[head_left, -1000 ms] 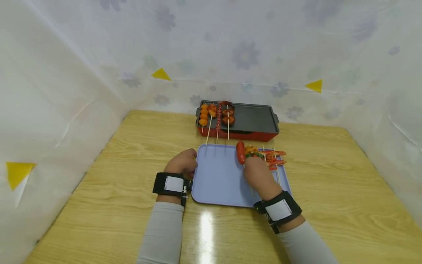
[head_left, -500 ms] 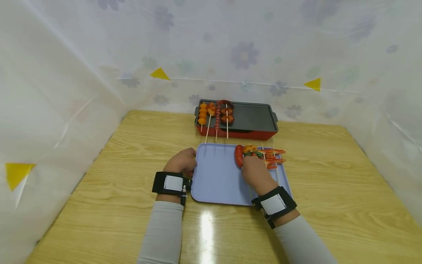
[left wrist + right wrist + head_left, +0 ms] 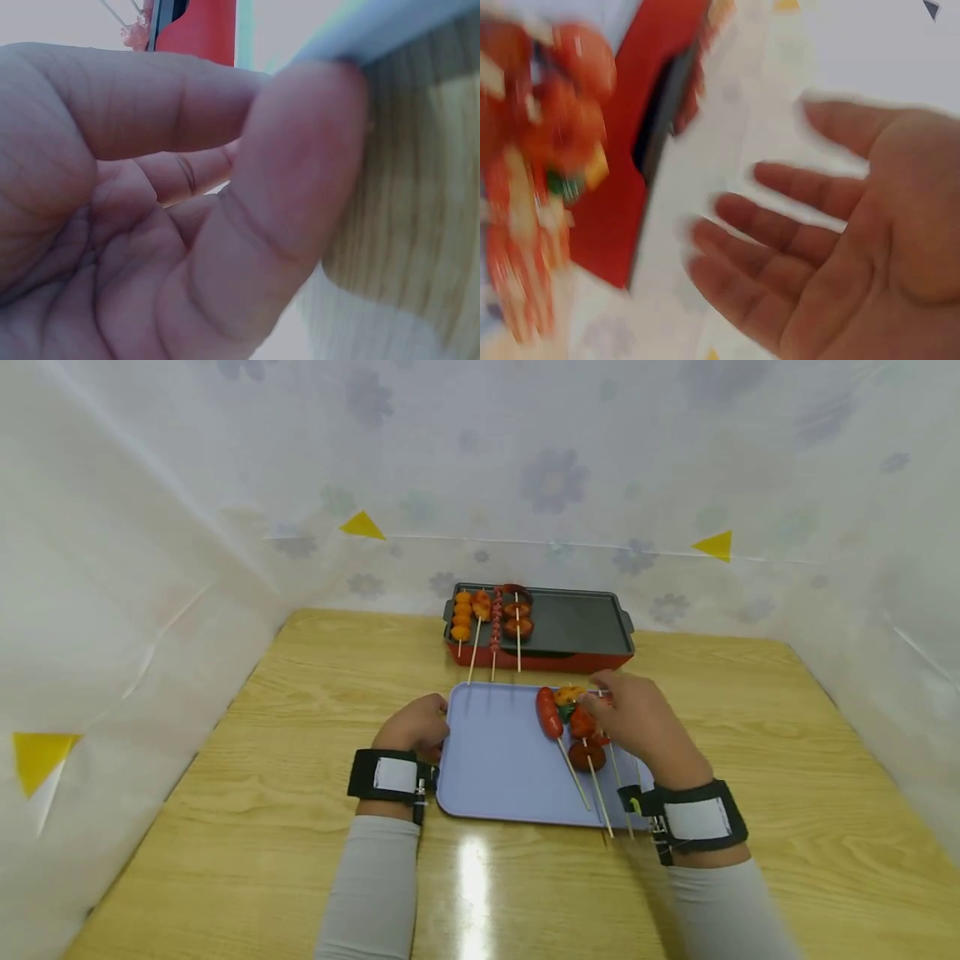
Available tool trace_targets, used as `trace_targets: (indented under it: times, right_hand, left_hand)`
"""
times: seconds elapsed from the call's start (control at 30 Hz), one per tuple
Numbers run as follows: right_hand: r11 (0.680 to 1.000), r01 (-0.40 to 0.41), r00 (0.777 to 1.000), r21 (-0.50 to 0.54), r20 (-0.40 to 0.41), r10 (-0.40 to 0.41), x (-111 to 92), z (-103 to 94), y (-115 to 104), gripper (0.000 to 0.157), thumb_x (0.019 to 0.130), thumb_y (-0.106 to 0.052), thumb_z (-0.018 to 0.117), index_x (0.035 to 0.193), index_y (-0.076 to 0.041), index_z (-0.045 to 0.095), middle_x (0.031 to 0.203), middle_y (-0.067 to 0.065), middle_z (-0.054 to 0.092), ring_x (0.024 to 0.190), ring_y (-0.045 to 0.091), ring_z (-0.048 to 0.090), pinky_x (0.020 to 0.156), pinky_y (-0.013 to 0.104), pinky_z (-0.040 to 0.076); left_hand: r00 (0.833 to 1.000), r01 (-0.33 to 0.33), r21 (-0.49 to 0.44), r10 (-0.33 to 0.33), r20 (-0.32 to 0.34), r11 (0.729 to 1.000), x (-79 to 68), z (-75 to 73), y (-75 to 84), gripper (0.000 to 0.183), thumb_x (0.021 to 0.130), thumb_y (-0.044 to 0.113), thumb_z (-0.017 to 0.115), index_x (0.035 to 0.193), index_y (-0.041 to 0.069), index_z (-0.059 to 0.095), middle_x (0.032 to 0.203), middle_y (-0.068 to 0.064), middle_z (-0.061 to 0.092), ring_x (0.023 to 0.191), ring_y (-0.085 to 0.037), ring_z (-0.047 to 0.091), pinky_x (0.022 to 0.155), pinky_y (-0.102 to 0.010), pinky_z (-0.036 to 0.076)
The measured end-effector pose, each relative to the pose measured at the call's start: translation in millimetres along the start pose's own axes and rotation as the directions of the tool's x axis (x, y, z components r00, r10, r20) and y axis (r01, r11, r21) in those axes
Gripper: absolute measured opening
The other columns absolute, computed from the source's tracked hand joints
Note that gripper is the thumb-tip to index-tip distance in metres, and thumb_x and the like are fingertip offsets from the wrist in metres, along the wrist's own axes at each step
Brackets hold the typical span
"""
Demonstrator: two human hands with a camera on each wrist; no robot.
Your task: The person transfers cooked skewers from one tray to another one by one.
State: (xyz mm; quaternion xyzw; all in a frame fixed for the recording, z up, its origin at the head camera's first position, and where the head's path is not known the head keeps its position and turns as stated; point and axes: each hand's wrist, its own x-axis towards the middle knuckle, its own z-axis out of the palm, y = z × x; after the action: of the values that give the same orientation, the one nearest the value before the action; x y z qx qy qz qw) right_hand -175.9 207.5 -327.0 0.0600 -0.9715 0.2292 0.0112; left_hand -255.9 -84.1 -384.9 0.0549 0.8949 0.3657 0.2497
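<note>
At the left edge of a pale lilac tray (image 3: 495,760), my left hand (image 3: 415,724) pinches the rim between thumb (image 3: 300,157) and index finger. My right hand (image 3: 641,718) hovers over the tray's right side, its fingers spread and holding nothing in the right wrist view. Beneath and beside it lie several food skewers. A sausage skewer (image 3: 550,713) is leftmost among them, then a skewer with a round brown slice (image 3: 587,756) and red pieces. My right hand partly hides the skewers further right.
Behind the tray stands a red grill box (image 3: 577,660) with a dark top plate. On its left half lie several skewers, among them one of orange balls (image 3: 462,617) and one of brown slices (image 3: 518,627). A flowered sheet (image 3: 555,481) encloses the wooden table (image 3: 225,827).
My right hand has let go of the sausage skewer, which now lies on the tray, and has moved right with its fingers opened. The left hand still holds the rim.
</note>
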Motion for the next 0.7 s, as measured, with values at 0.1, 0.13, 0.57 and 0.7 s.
trace_targets:
  times: [0.1, 0.13, 0.57, 0.7]
  right_hand:
    - [0.996, 0.052, 0.998, -0.077, -0.039, -0.055, -6.0, -7.1, 7.0, 0.081, 0.099, -0.044, 0.058, 0.157, -0.003, 0.019, 0.162, 0.025, 0.006, 0.148, 0.044, 0.003, 0.112, 0.068, 0.014]
    - [0.991, 0.062, 0.997, -0.115, -0.047, -0.068, -7.7, -6.0, 7.9, 0.089, 0.098, -0.05, 0.056, 0.159, -0.007, 0.009, 0.162, 0.021, -0.009, 0.147, 0.042, -0.013, 0.111, 0.07, 0.004]
    - [0.996, -0.023, 0.998, -0.087, -0.052, 0.018, -7.8, -4.7, 32.4, 0.094, 0.099, -0.059, 0.045, 0.158, -0.003, -0.003, 0.157, 0.027, -0.022, 0.142, 0.047, -0.023, 0.108, 0.073, 0.001]
    - [0.981, -0.188, 0.979, 0.049, 0.085, 0.184, -11.5, -17.8, 65.1, 0.081, 0.105, -0.046, 0.039, 0.153, 0.011, 0.008, 0.153, 0.042, 0.009, 0.139, 0.058, 0.013, 0.105, 0.07, 0.025]
  left_hand:
    - [1.0, 0.013, 0.003, -0.013, 0.0, 1.0, -0.2, -0.3, 2.0, 0.046, 0.091, -0.004, 0.049, 0.138, -0.002, 0.047, 0.101, -0.017, 0.061, 0.065, -0.021, 0.063, 0.055, -0.029, 0.055]
    - [1.0, 0.017, 0.01, -0.017, -0.003, 1.0, -0.5, -0.2, 2.4, 0.047, 0.091, -0.004, 0.049, 0.138, -0.002, 0.047, 0.101, -0.016, 0.061, 0.065, -0.021, 0.063, 0.055, -0.029, 0.055]
    - [1.0, 0.003, 0.025, -0.003, -0.011, 1.0, -1.0, 1.4, -0.5, 0.047, 0.091, -0.003, 0.05, 0.138, -0.002, 0.046, 0.103, -0.016, 0.061, 0.062, -0.019, 0.063, 0.055, -0.029, 0.055]
    - [1.0, 0.006, 0.022, -0.005, -0.008, 1.0, -0.7, 0.4, 0.2, 0.048, 0.091, -0.003, 0.05, 0.138, -0.002, 0.045, 0.1, -0.016, 0.061, 0.06, -0.019, 0.062, 0.054, -0.029, 0.055]
